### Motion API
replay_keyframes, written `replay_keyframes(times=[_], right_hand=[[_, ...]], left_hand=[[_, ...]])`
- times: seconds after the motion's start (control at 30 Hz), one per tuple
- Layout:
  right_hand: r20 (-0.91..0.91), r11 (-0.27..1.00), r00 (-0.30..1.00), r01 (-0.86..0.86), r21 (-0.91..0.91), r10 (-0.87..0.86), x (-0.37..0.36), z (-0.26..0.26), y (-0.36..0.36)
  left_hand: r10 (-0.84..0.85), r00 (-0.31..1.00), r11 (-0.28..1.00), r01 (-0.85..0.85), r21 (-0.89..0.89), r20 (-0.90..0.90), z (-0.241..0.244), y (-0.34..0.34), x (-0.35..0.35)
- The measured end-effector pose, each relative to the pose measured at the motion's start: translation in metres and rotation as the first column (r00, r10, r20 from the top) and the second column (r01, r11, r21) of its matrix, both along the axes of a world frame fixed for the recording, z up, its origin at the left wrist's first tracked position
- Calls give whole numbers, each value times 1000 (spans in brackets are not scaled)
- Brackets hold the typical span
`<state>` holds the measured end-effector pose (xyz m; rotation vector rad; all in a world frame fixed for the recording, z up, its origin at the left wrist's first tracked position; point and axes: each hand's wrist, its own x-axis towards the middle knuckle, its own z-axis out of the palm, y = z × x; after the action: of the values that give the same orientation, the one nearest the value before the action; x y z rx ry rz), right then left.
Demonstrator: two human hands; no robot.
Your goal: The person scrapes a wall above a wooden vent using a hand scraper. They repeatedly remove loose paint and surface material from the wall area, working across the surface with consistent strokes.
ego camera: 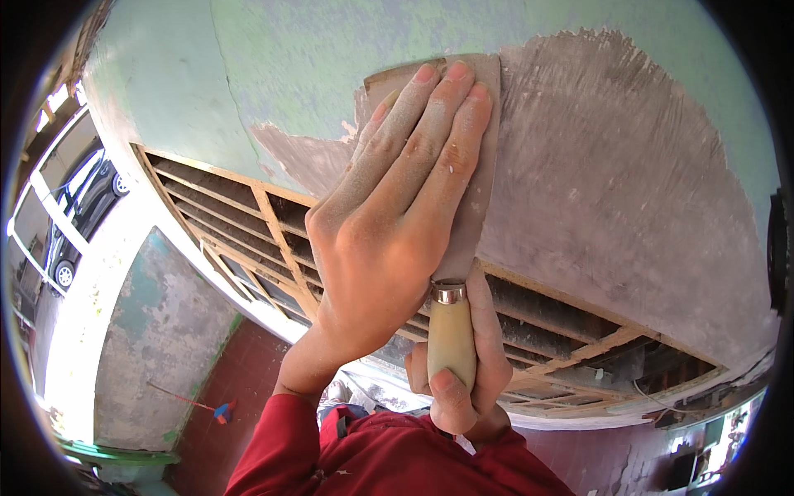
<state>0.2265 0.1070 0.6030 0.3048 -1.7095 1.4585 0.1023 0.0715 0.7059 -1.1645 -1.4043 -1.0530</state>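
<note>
My right hand [462, 397] grips the pale handle of a scraper [451, 335], low in the middle of the head view. The scraper's wide metal blade [482, 204] points up and lies against the wall. Dusty with pale powder, my left hand [397, 204] presses flat on the blade, its fingers reaching near the blade's far edge. Around the blade the wall shows green paint [310, 68] at the upper left and a broad bare grey-brown patch [602, 167] on the right. The blade's far edge lies by the border of the green paint.
Below the wall surface runs a wooden louvred vent frame [267, 217]. A low wall with worn paint [161, 335] stands at left, beside a red tiled floor [248, 366] with a red and blue object [224, 411]. A black car [84, 204] is parked outside. A cable [660, 403] hangs at lower right.
</note>
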Motion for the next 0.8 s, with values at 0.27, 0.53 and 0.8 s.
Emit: replay_keyframes(times=[0.27,0.53,0.8], right_hand=[[19,998,999,-30,-49,31,6,-6,-3],[22,992,999,-42,-123,45,7,0,-8],[56,992,998,-24,-122,31,11,1,-6]], left_hand=[[-13,1000,1000,13,-1,-16,-6,-1,-1],[-15,999,1000,14,-4,-40,-6,0,-3],[9,999,1000,-8,11,-46,-8,0,-4]])
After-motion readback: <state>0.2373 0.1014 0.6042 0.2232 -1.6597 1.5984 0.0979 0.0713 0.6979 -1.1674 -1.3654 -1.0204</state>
